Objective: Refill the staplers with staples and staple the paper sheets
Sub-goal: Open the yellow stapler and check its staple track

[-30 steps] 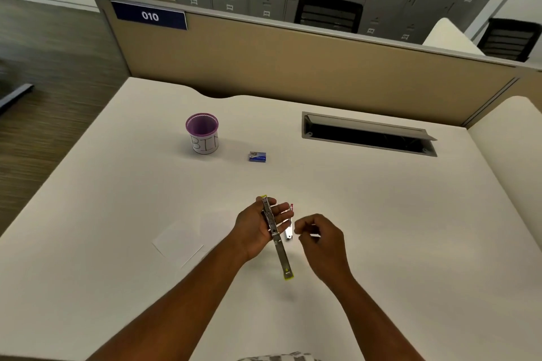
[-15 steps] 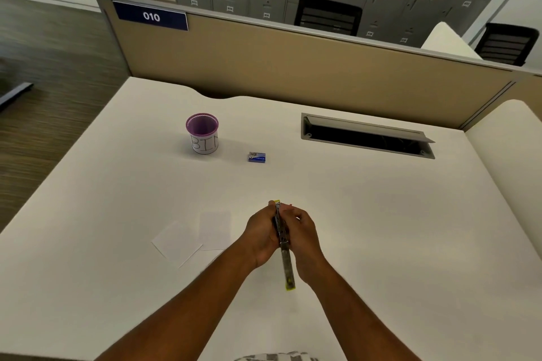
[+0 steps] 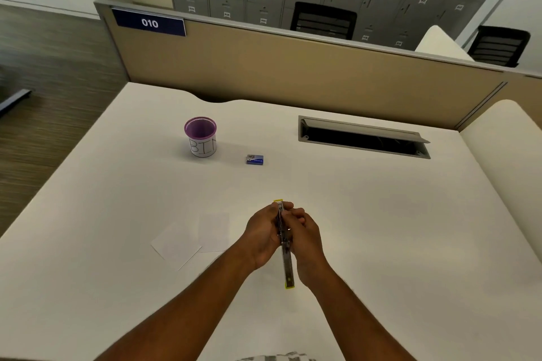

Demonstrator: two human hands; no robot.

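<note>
**Desk:** What do your hands have hold of?

**Me:** Both close on one stapler [image 3: 285, 246], swung open into a long metal strip with yellow tips. My left hand [image 3: 262, 236] wraps it from one side; its far yellow end pokes out past my fingertips. My right hand [image 3: 303, 236] presses in from the other side, fingers curled at the upper part of the strip. Whether that grip pinches a strip of staples I cannot tell; the fingers hide it.

**Desk:** And where is the stapler?

**Me:** Above the white tabletop [image 3: 381, 228], its near yellow end hanging free between my wrists, pointing back toward me.

**Desk:** The rest, taking the stapler as the mark?

**Me:** Two white paper sheets [image 3: 190, 239] lie flat on the tabletop just left of it, beside my left forearm, one overlapping the other. A small blue staple box [image 3: 255, 159] sits beyond it, well apart. Left of the box stands a purple-rimmed cup marked "BIN" [image 3: 201, 137]. Far beyond and right, an open cable hatch [image 3: 363, 138] is set into the tabletop, before the tan partition [image 3: 293, 67] tagged "010".
</note>
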